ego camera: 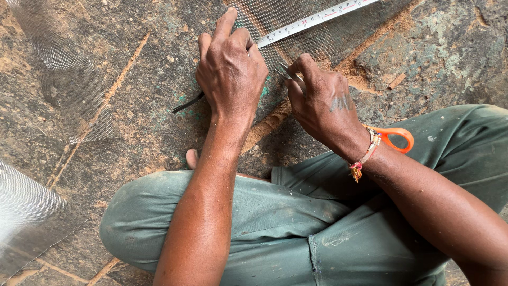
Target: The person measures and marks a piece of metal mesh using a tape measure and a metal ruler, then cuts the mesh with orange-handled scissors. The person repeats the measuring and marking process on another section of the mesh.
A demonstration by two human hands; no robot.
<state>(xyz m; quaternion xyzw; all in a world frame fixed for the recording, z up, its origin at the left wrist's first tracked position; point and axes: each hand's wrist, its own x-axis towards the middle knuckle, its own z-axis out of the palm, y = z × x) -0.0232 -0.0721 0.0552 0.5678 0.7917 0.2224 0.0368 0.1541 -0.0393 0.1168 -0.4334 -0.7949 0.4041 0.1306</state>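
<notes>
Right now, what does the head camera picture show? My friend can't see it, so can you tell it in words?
Two bare hands work on grey mesh on a dusty floor: the left hand presses down over a dark tool, the right hand holds orange-handled scissors. A tape measure lies across the mesh.

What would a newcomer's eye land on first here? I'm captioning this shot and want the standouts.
Two bare hands meet at top centre: the left hand presses down on fine wire mesh, while the right hand works small metal tips at its edge. A measuring tape crosses the mesh above, and orange-handled scissors peek out behind the right wrist.
</notes>
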